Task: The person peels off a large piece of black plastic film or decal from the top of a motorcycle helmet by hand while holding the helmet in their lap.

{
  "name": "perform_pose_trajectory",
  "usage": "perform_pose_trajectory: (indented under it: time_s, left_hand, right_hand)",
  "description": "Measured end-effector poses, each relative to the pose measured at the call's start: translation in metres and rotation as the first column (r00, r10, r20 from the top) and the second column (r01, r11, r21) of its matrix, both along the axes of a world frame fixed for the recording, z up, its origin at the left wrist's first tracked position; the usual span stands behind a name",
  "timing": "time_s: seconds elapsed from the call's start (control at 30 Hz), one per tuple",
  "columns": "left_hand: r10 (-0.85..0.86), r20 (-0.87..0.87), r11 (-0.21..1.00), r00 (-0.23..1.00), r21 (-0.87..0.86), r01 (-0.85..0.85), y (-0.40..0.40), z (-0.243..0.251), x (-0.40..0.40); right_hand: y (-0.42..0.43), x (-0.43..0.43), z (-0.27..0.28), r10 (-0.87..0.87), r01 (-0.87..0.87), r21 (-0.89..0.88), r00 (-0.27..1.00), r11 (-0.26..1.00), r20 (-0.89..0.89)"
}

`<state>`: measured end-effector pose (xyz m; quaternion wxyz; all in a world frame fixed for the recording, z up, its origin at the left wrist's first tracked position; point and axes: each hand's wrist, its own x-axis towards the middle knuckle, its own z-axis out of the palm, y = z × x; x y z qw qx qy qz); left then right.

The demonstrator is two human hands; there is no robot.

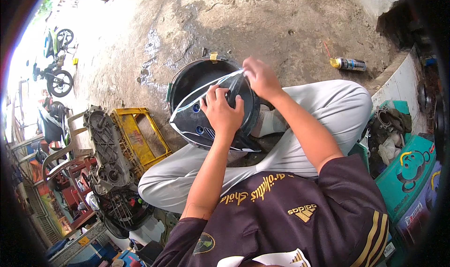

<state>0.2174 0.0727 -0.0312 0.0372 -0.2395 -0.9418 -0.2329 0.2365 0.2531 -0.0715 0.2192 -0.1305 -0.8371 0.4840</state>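
Note:
A glossy black motorcycle body panel [188, 128] with white and blue edge lines and two round blue-ringed holes lies tilted across a round black basin [180, 87]. My left hand [223, 112] is laid over the panel's face, fingers spread and thumb apart, holding it against the basin. At the panel's narrow upper tip, my right hand [261, 78] has its thumb and curled fingers on the edge; it is slightly blurred. The far side of the panel is hidden. Yellowish tape [213, 57] is on the basin's far rim.
A spray can [348, 63] with a red straw lies on the concrete floor [281, 28]. To the left stand a yellow metal frame [140, 137] and an engine casing [102, 147]. Green bins [404, 175] with metal parts are at right. Motorcycles [56, 70] stand farther off.

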Motion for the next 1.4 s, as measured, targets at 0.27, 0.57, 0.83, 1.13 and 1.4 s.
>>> perform_pose_trajectory:
  time_s: [0.27, 0.57, 0.83, 1.13, 1.4]
  left_hand:
    - [0.002, -0.007, 1.000, 1.000, 0.001, -0.002, 0.003, -0.001, 0.001]
    - [-0.005, -0.002, 1.000, 1.000, 0.015, 0.005, 0.002, -0.001, 0.002]
    - [-0.013, -0.001, 0.999, 1.000, 0.035, 0.013, 0.004, -0.001, 0.000]
    - [-0.011, -0.023, 0.999, 1.000, 0.033, 0.011, 0.004, -0.002, 0.000]
    - [-0.016, -0.018, 0.999, 1.000, 0.038, 0.017, 0.005, -0.001, 0.001]
  right_hand:
    - [0.007, -0.002, -0.004, -0.038, 0.037, -0.034, 0.999, 0.999, -0.024]
    - [0.005, 0.002, 0.003, -0.038, 0.037, 0.072, 0.999, 0.997, 0.022]
    - [0.017, -0.004, -0.002, -0.085, 0.085, 0.010, 0.996, 0.996, 0.008]
    - [0.018, -0.005, 0.000, -0.094, 0.095, -0.043, 0.995, 0.995, 0.029]
    - [0.017, -0.006, -0.001, -0.083, 0.083, 0.018, 0.997, 0.996, -0.003]
